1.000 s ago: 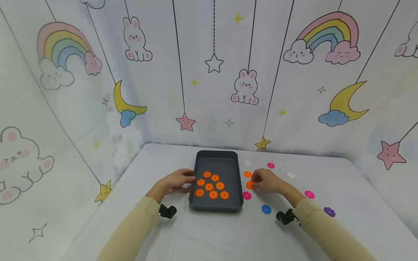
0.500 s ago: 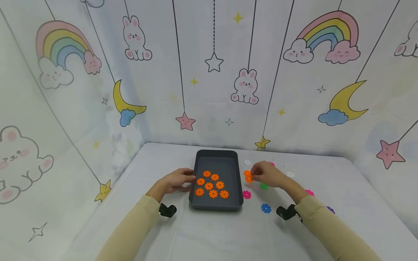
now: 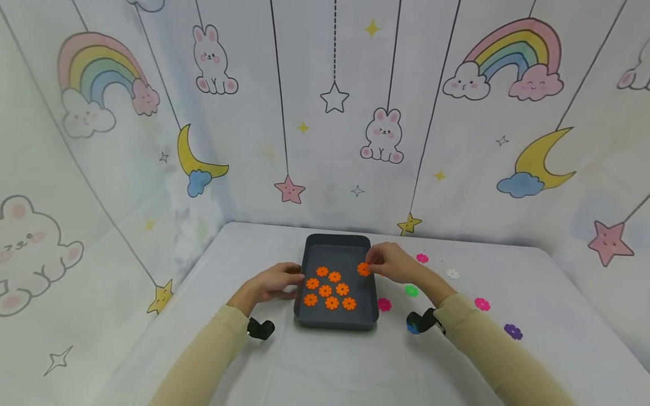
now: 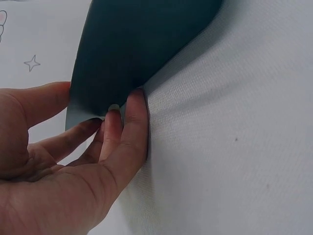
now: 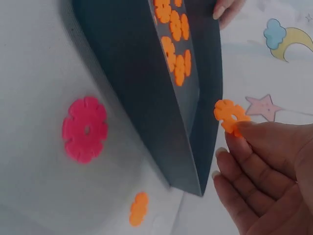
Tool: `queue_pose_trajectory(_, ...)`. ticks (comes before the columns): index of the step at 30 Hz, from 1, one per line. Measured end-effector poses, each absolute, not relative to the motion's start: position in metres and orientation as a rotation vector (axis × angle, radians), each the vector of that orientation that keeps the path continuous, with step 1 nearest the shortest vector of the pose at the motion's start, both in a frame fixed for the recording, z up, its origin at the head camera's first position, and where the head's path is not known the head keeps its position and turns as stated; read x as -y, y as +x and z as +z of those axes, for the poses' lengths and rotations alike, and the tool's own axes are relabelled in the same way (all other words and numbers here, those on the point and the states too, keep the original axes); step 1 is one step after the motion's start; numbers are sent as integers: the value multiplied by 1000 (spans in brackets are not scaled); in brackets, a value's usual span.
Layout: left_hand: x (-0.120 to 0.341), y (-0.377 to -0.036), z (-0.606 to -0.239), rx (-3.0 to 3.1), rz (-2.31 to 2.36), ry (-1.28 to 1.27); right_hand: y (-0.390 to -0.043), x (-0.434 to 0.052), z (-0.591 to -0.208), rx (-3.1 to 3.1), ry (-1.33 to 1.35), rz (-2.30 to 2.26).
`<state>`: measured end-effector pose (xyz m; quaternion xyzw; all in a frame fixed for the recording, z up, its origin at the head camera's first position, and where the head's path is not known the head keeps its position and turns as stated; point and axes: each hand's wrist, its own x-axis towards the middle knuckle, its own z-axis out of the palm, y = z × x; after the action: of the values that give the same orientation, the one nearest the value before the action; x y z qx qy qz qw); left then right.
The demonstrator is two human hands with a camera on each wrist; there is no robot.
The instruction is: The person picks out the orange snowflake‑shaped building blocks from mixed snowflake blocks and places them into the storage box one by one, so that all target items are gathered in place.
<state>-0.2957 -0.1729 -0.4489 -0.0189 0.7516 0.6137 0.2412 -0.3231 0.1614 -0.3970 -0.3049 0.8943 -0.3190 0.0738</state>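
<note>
A dark grey tray (image 3: 367, 293) (image 5: 146, 98) (image 4: 142, 44) stands mid-table with several orange flower discs (image 3: 330, 288) (image 5: 173, 41) lying flat in it. My right hand (image 3: 391, 264) pinches an orange flower disc (image 3: 363, 269) (image 5: 229, 115) between thumb and fingertips (image 5: 247, 132), just above the tray's right rim. Over at the tray's left side, my left hand (image 3: 274, 282) (image 4: 112, 137) rests with its fingers (image 4: 134, 115) against the outer wall. One more orange disc (image 5: 139, 208) lies on the cloth beside the tray's right wall; my hand hides it in the head view.
Loose discs lie on the white cloth right of the tray: pink (image 3: 384, 304) (image 5: 85, 128), green (image 3: 411, 291), pink (image 3: 422, 258), white (image 3: 452, 274), pink (image 3: 482, 304), purple (image 3: 513, 331). Patterned fabric walls close the back and both sides.
My right hand lifted the orange disc off the cloth and carried it left, from beside the tray to over its right rim. A green disc is uncovered. The left hand stayed put.
</note>
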Motion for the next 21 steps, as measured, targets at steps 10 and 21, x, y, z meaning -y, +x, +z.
queue_pose_trajectory(10, 172, -294, -449, -2071, 1671, -54, -338, -137, -419, -2673, -900, -855)
queue_pose_trajectory(21, 172, -296, -448, -2063, 1669, -57, -344, -126, -434, -2727, -913, -699)
